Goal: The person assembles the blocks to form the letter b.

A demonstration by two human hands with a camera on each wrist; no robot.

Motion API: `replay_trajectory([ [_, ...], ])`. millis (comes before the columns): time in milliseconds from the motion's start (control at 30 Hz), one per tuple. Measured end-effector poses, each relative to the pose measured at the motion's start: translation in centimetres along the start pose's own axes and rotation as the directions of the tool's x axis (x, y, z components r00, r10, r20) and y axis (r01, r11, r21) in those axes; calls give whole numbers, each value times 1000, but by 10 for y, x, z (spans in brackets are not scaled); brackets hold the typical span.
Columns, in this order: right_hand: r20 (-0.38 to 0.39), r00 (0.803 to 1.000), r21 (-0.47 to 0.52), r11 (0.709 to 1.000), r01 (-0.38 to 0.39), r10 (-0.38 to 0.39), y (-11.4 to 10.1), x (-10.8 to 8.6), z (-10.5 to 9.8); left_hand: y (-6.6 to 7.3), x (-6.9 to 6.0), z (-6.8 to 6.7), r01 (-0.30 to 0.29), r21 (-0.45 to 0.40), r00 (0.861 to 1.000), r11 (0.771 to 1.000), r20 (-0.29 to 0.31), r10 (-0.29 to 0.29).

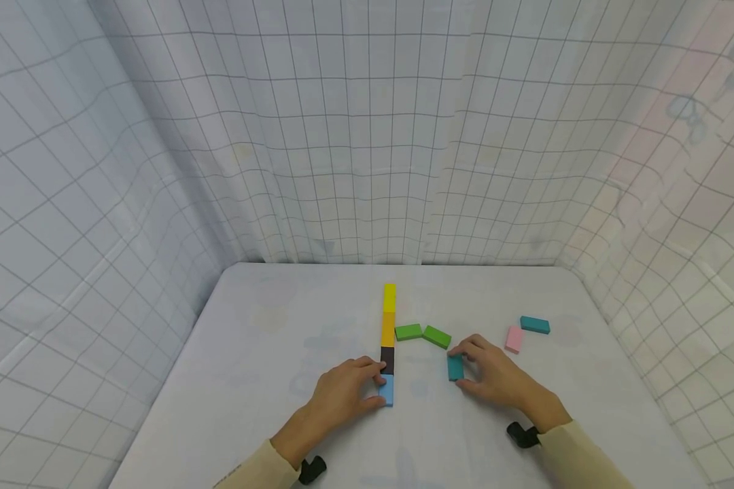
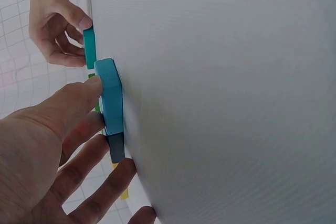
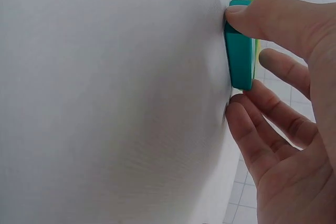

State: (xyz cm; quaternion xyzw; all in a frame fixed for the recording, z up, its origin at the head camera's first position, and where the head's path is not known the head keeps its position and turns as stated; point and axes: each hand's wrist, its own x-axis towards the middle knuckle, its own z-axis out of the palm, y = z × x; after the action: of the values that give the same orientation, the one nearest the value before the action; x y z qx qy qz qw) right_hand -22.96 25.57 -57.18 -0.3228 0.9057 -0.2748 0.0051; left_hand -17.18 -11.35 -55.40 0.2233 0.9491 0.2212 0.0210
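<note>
Head view forward and down, close wrist views sharing teal block (image 3: 241, 59)

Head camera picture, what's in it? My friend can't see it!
A right hand pinches a teal block on a white table, and a left hand touches a light blue block, lined up with a black block, an orange block and a yellow block. Two green blocks, a pink block and another teal block lie right of that line.

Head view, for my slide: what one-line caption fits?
Left hand touches the light-blue block ending a straight row; right hand pinches a teal block near two green blocks.
</note>
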Motion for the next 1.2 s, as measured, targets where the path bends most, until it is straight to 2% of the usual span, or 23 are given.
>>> replay_trajectory([
  [433,-24,999,-10,999,31,-31,6,3,3,0,-1,0,-3,-11,1000,1000,-6,3],
  [1200,-19,1000,-12,1000,18,-19,6,6,1,2,-2,-1,7,2,1000,1000,-11,-7],
])
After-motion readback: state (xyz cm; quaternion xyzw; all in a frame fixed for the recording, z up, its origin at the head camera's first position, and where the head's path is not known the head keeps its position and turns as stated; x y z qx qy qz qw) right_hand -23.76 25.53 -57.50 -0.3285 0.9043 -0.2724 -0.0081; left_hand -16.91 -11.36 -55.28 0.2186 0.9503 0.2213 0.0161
